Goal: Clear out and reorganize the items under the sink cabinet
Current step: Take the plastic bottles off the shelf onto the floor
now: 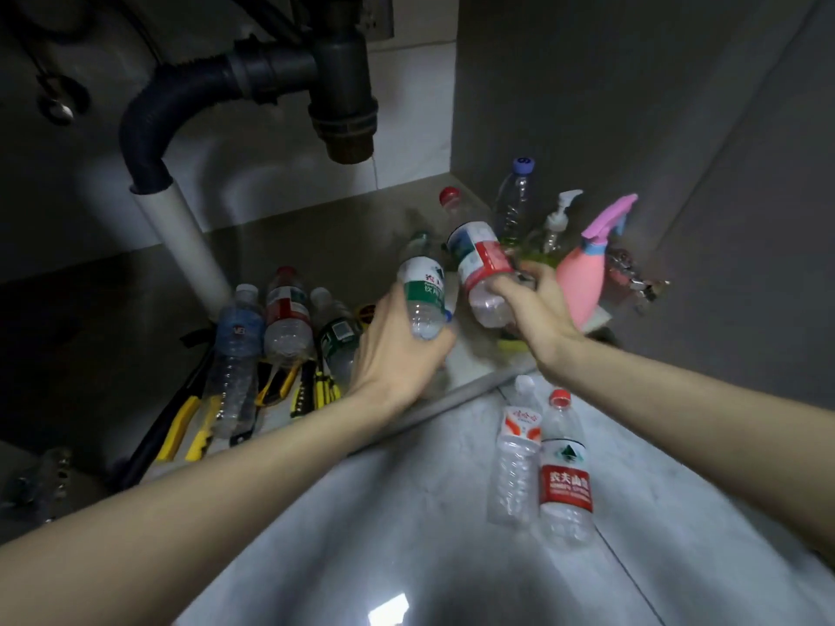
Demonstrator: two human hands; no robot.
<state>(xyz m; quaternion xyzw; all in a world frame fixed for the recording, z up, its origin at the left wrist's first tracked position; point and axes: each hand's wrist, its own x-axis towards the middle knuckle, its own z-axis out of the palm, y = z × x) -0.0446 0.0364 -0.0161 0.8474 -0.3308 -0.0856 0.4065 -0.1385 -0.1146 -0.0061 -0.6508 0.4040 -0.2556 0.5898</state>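
At nine o'clock of your hands, three clear plastic water bottles lie side by side on the cabinet floor over yellow-handled hand tools, caps toward twelve.

Your left hand is wrapped round the base of a clear plastic bottle with a green-and-white label; its long axis runs near upright, neck toward twelve, the cap too dim to make out. Just at its three o'clock, your right hand grasps the lower half of a clear red-capped bottle with a red-and-white label, which tilts with its cap toward eleven. Both are inside the cabinet, above its front edge.

These look empty, so expect them light, thin-walled and easily crushed, and the film labels slick; hold the ribbed lower body, gently.

Toward two o'clock stands a pink plastic spray bottle. At five o'clock, two more clear bottles lie on the tiled floor outside.
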